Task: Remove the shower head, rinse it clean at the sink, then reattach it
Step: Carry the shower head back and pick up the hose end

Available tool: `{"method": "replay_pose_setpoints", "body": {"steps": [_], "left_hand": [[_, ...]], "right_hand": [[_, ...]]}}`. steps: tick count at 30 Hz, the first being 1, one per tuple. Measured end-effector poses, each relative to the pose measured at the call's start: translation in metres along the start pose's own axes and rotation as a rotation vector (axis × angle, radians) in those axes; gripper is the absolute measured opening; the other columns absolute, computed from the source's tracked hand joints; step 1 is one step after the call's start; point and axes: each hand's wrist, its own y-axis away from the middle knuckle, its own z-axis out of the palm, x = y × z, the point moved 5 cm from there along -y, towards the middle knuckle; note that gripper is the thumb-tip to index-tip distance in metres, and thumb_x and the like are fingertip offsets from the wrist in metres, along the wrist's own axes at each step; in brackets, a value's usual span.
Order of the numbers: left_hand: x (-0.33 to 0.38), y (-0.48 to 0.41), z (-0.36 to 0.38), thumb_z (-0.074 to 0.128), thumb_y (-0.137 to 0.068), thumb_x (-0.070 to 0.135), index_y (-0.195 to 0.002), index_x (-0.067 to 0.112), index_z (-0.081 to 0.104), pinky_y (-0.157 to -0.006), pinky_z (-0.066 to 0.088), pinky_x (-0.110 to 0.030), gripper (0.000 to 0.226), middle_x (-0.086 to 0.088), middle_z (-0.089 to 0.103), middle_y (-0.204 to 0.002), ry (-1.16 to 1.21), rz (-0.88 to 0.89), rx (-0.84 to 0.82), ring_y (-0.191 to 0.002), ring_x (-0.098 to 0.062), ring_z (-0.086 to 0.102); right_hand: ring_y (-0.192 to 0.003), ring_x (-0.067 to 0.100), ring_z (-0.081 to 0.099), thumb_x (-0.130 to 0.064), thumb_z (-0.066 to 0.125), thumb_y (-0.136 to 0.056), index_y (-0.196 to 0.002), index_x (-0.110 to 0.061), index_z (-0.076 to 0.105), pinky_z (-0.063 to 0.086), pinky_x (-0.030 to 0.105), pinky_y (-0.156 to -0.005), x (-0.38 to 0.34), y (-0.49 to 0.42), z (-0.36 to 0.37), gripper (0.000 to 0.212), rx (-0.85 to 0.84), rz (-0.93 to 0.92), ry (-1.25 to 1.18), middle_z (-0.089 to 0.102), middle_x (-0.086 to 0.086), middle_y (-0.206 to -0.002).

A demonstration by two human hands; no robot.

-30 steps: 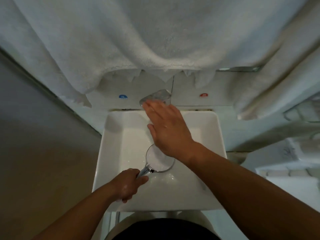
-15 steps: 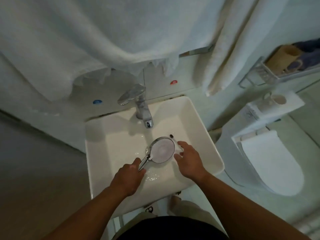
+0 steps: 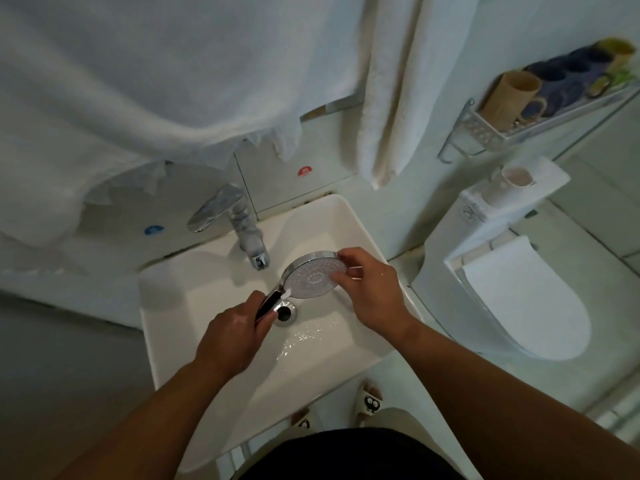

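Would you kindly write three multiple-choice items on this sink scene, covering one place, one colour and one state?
1. Where is the shower head?
A. on the toilet lid
B. over the sink basin
C. on the wall shelf

2. What colour is the round sticker right of the faucet?
A. red
B. green
C. yellow

3. How is the shower head held?
A. by the left hand alone
B. lying loose in the basin
C. by both hands

Answers:
1 B, it hangs above the sink, near the drain.
2 A, the red sticker sits on the wall.
3 C, the left hand grips the handle and the right hand pinches the rim.
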Motion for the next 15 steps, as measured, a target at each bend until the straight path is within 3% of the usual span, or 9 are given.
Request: {"method": "replay_pose_setpoints", "body": {"steps": [10, 13, 15], "left_hand": [[0.003, -0.005, 0.012, 0.053, -0.098, 0.047, -0.104, 0.018, 0.052, -0.056, 0.049, -0.039, 0.030, -0.008, 0.066, -0.074, 0.004, -0.068, -0.144, -0.067, -0.038, 0.063], [0.025, -0.021, 0.019, 0.054, -0.098, 0.045, -0.095, 0.021, 0.049, -0.058, 0.042, -0.036, 0.026, -0.005, 0.065, -0.076, 0.128, -0.082, -0.313, -0.073, -0.035, 0.064], [0.053, -0.037, 0.027, 0.056, -0.098, 0.044, -0.092, 0.018, 0.051, -0.054, 0.043, -0.033, 0.027, -0.001, 0.061, -0.074, 0.207, -0.093, -0.475, -0.063, -0.025, 0.062]], "right_hand": [[-0.078, 0.003, 0.064, -0.017, 0.075, -0.090, -0.114, -0.016, 0.069, 0.044, 0.000, -0.070, 0.017, 0.001, 0.001, 0.025, -0.027, 0.081, 0.025, 0.067, -0.009, -0.093], [-0.079, -0.001, 0.063, -0.020, 0.072, -0.092, -0.122, -0.020, 0.067, 0.043, -0.001, -0.069, 0.033, 0.001, -0.013, 0.030, 0.010, 0.180, 0.023, 0.068, -0.008, -0.099], [-0.087, 0.010, 0.068, -0.022, 0.072, -0.092, -0.124, -0.021, 0.067, 0.052, 0.013, -0.081, 0.054, 0.004, -0.029, 0.033, 0.050, 0.310, -0.011, 0.072, -0.004, -0.106]]}}
